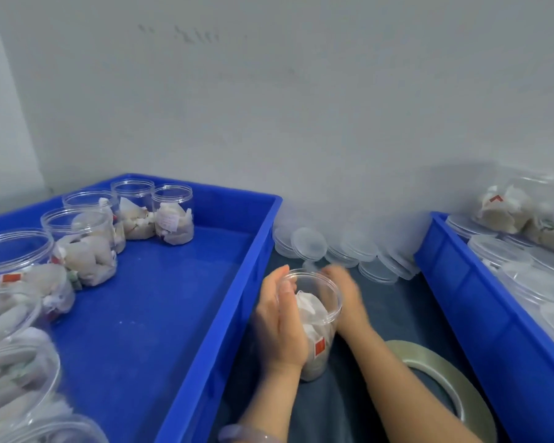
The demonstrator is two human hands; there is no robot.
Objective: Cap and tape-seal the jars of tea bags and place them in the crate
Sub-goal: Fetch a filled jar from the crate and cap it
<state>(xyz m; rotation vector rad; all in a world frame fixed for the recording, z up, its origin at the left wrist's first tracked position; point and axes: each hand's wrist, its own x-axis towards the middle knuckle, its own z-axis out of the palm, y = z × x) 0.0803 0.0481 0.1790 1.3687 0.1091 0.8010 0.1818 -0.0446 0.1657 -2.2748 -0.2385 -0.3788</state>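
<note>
The jar (pixel 328 294) is clear plastic and uncapped, its round mouth facing up, with white tea bags (pixel 307 310) bunched inside and a small red tag (pixel 320 346) showing low through the wall. It stands on the dark desk (pixel 390 308) between two blue crates. The left grip (pixel 279 321) curls round its left side, thumb at the rim. The right grip (pixel 347 298) lies against the other side, too blurred to tell whether it clasps. Loose lids (pixel 309 243) lie near, behind it

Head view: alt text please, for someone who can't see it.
The left hand grips an uncapped jar of tea bags between two blue crates, the blurred right hand against its other side. Lids lie behind, a tape roll nearer the camera.
</note>
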